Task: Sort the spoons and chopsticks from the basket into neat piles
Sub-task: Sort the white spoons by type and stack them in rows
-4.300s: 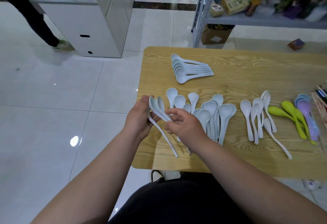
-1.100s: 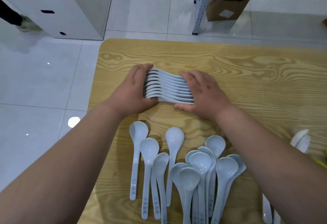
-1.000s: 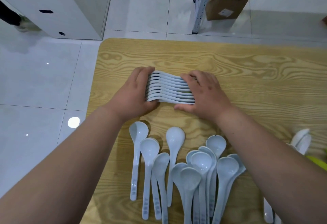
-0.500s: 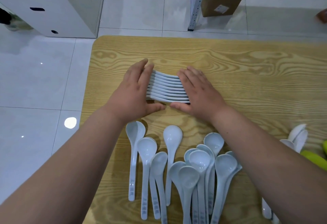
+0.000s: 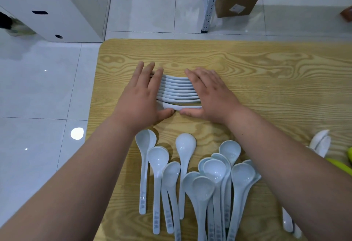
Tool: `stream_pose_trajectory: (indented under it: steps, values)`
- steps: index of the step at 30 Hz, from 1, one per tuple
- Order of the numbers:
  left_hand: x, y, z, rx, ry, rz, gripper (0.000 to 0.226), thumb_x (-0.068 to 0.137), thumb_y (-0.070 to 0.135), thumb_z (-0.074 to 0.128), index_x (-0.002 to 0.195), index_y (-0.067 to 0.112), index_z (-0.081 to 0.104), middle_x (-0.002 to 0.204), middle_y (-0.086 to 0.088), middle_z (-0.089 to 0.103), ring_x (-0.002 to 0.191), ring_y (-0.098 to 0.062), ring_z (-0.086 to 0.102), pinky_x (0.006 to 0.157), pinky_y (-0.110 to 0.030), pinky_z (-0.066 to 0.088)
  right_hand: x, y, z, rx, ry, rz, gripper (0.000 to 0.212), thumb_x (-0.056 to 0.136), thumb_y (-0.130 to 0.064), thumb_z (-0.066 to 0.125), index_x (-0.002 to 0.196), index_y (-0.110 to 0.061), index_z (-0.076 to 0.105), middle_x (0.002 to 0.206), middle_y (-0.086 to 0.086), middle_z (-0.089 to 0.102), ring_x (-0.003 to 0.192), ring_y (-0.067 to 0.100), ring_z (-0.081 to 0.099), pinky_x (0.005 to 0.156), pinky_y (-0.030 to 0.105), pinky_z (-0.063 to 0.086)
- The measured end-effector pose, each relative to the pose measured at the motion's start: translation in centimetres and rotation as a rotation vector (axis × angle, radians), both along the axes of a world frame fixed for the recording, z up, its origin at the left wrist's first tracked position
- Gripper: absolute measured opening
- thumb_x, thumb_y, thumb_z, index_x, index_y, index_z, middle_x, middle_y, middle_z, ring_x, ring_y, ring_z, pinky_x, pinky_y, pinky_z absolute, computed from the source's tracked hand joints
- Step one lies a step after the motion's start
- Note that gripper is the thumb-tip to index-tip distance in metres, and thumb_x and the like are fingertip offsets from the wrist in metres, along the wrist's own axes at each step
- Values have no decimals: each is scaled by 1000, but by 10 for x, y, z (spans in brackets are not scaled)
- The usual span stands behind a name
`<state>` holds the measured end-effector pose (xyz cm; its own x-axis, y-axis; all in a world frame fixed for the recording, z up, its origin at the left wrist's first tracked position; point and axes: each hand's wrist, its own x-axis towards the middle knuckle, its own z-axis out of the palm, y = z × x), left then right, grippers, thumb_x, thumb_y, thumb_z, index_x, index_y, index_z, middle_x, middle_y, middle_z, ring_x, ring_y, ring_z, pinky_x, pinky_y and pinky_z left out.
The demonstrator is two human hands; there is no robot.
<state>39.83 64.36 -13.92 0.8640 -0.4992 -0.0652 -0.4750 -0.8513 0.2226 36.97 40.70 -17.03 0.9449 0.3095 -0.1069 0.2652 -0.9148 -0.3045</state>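
A tidy row of several pale blue soup spoons [image 5: 179, 90] lies on its side on the wooden table [image 5: 266, 73]. My left hand [image 5: 142, 98] covers the bowl end with straight fingers, and my right hand [image 5: 211, 96] lies flat over the handle end. Both thumbs touch the nearest spoon from the front. Nearer to me, several loose pale blue spoons [image 5: 209, 180] lie face up, handles pointing towards me. The basket and the chopsticks are out of view.
More white spoons [image 5: 321, 141] and a green spoon [image 5: 342, 161] show at the right edge. The table's left edge runs near my left forearm. On the floor beyond stand a white cabinet [image 5: 62, 4], a metal shelf leg [image 5: 207, 6] and a cardboard box [image 5: 238, 1].
Both hands have flattened over the spoon row, fingers stretching out straighter and the thumbs closing in on the front spoon. The row has stayed in place.
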Motion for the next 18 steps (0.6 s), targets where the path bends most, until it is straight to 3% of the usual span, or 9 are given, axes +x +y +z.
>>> stream_pose_trajectory:
  steps: [6, 10, 15, 18]
  values:
    - [-2, 0, 2, 116, -91, -95, 104, 75, 75, 56, 154, 10, 34, 162, -16, 26, 153, -40, 8, 122, -58, 13, 1, -2, 6, -77, 39, 42, 112, 74, -89, 30, 160, -20, 10, 166, 4, 16, 155, 24, 6, 125, 52, 6]
    - [-6, 0, 5, 123, -95, -131, 97, 80, 75, 49, 152, 11, 38, 162, -16, 27, 153, -39, 9, 122, -59, 13, 0, -3, 12, -78, 61, 42, 111, 77, -86, 39, 161, -20, 6, 168, 4, 11, 155, 24, 2, 125, 49, 4]
    - [-18, 6, 16, -80, -188, -175, 59, 92, 41, 57, 140, 7, 54, 150, -16, 47, 147, -39, 29, 117, -54, 30, -2, -4, 24, -73, 114, 46, 108, 80, -80, 48, 161, -25, 4, 169, 1, 4, 156, 21, -1, 126, 45, 5]
    - [-31, 18, 23, -215, -232, -147, 43, 89, 21, 64, 130, 5, 61, 133, -15, 59, 132, -37, 47, 112, -47, 39, -1, -5, 32, -93, 151, 45, 104, 83, -74, 54, 161, -27, 4, 169, -2, 2, 155, 18, -1, 126, 41, 5]
